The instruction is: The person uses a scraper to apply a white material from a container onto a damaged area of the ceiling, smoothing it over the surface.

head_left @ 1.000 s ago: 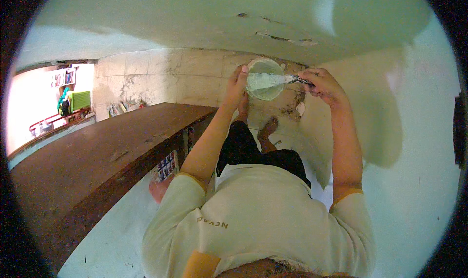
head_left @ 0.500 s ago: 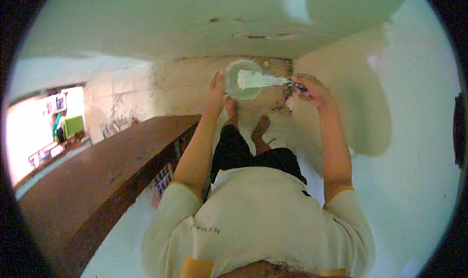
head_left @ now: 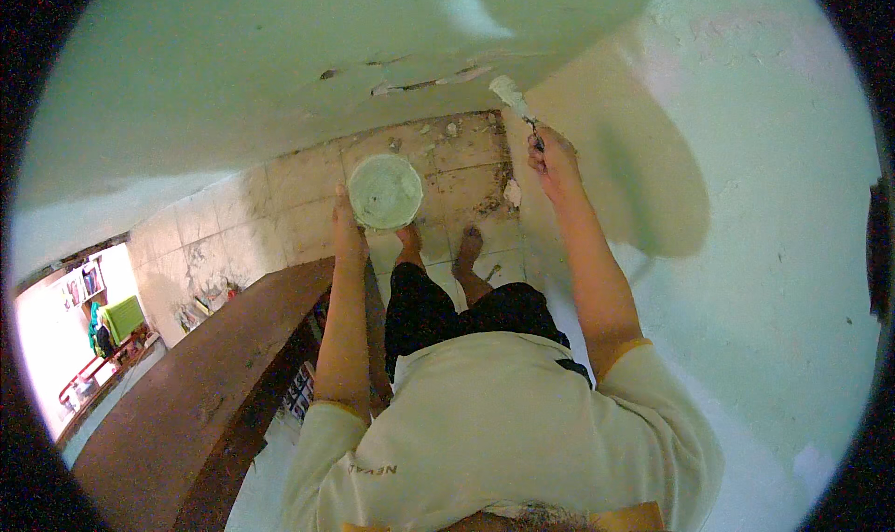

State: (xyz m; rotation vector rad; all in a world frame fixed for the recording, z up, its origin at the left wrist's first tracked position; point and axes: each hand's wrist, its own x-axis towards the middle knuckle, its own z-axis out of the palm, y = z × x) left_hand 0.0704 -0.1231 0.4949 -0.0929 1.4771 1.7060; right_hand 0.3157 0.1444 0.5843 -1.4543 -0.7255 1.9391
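A round pale plastic container [head_left: 385,192], coated inside with light green-white paste, is in my left hand [head_left: 347,210], fingers closed on its left side. My right hand [head_left: 553,162] grips the dark handle of a putty knife [head_left: 510,96]; its blade carries pale paste and points up toward the wall [head_left: 280,56]. The blade is up and to the right of the container, apart from it. The wall ahead has cracked, peeling patches [head_left: 424,82] a little left of the blade. I cannot tell whether the blade touches the wall.
A brown wooden cabinet or counter [head_left: 186,397] runs along my left, with a bright opening beyond it holding a green rack [head_left: 121,317]. A wall [head_left: 774,252] stands close on my right. My bare feet are on the tiled floor [head_left: 308,215], which has dirt and debris near the corner.
The putty knife has come out of the container and risen toward the wall with my right hand. My left hand and the container have moved left and down in view.
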